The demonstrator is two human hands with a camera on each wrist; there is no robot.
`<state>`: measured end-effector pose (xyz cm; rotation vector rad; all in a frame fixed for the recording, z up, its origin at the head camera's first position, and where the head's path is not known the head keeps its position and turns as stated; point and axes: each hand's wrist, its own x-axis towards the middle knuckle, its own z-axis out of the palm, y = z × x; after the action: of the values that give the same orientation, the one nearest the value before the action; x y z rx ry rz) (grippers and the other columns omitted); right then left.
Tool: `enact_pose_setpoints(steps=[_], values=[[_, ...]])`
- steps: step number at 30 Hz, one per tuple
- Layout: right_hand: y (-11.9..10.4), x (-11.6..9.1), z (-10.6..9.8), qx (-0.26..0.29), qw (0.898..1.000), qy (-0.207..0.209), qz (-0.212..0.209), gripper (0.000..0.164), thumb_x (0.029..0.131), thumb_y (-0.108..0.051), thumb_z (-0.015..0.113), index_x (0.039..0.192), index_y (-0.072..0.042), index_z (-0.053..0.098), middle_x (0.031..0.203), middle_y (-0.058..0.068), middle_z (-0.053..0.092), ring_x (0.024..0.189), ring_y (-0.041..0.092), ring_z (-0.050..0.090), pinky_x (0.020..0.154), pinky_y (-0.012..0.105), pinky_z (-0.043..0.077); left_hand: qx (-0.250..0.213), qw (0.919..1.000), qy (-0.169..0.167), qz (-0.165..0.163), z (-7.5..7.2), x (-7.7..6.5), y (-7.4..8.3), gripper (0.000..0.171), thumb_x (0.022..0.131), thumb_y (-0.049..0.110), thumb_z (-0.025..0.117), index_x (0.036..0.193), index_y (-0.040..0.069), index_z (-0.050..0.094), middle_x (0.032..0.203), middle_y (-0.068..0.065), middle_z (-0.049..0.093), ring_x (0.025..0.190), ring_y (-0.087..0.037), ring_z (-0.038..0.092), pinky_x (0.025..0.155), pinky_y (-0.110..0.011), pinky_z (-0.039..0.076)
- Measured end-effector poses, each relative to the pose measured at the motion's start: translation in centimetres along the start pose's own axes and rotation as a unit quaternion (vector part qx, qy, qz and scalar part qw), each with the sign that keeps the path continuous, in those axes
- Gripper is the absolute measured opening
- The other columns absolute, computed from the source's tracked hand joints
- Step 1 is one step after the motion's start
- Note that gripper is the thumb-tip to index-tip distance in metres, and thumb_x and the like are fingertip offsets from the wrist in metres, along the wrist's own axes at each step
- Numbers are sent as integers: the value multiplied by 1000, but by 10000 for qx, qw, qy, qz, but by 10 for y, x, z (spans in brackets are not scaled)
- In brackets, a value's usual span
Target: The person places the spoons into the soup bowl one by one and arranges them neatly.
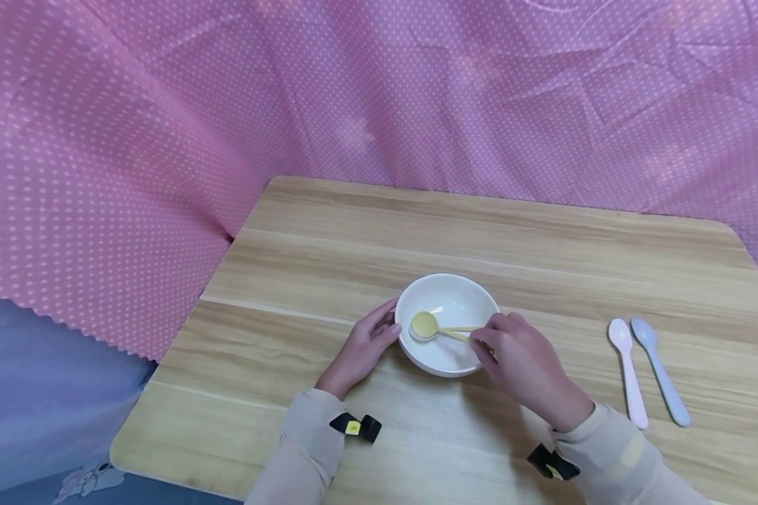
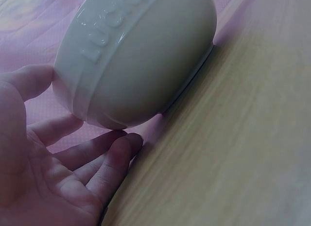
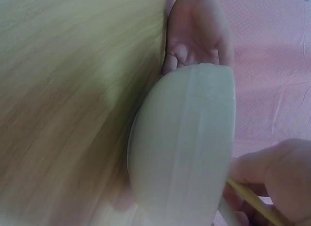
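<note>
A white bowl (image 1: 450,289) stands on the wooden table, with raised letters on its outer wall (image 2: 141,60). My left hand (image 1: 361,353) rests its thumb and fingertips against the bowl's left side, the palm apart from it. At the right rim my right hand (image 1: 526,359) pinches the handle of a yellow spoon (image 1: 425,324), whose head lies low inside the bowl toward the left. A second, paler handle (image 3: 226,214) shows close beside the yellow one in the right wrist view. The right fingertips are partly hidden behind the hand.
To the right of the bowl, a pink spoon (image 1: 628,372) and a light blue spoon (image 1: 662,372) lie side by side on the table (image 1: 480,238). A pink dotted cloth (image 1: 379,91) hangs behind the table and along its left edge. Blue fabric (image 1: 44,393) shows at lower left.
</note>
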<state>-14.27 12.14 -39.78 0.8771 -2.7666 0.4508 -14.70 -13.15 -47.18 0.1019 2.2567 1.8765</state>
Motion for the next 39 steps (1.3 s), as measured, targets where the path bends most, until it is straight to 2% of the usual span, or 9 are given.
enact_pose_setpoints(steps=[4,11,21,27,39], values=[[1,0,0,-85,9999,52,-27,6,77,-7,73,82,-10,74,74,2,58,66,17,45,54,23,39,-23,10000,-37,-56,0,-1,5,52,97,29,51,146,19,36,138,-10,49,129,-20,45,109,-31,37],[2,-1,1,-241,9996,109,62,9,77,-7,74,85,-10,75,77,4,61,69,19,49,55,26,41,14,9999,-111,-84,0,-11,32,51,98,22,50,146,13,35,138,-14,49,129,-23,46,109,-31,37],[6,-3,4,-318,9990,320,-58,6,76,-9,72,83,-10,74,74,3,60,66,19,47,53,25,39,30,9998,-100,-167,1,-10,34,51,98,22,50,146,13,34,138,-14,49,129,-23,45,109,-31,37],[8,-6,2,-154,9986,504,-58,9,75,-10,74,84,-8,73,76,3,61,67,18,48,54,27,41,118,9996,-97,-249,2,-11,37,52,98,24,49,147,14,33,140,-12,47,130,-23,44,109,-31,37],[17,-17,-4,67,9984,489,287,19,77,-18,72,91,-5,72,85,8,64,80,24,57,65,38,51,136,9997,-38,-202,2,-12,35,51,98,23,49,146,12,35,140,-13,47,130,-23,45,109,-31,37]])
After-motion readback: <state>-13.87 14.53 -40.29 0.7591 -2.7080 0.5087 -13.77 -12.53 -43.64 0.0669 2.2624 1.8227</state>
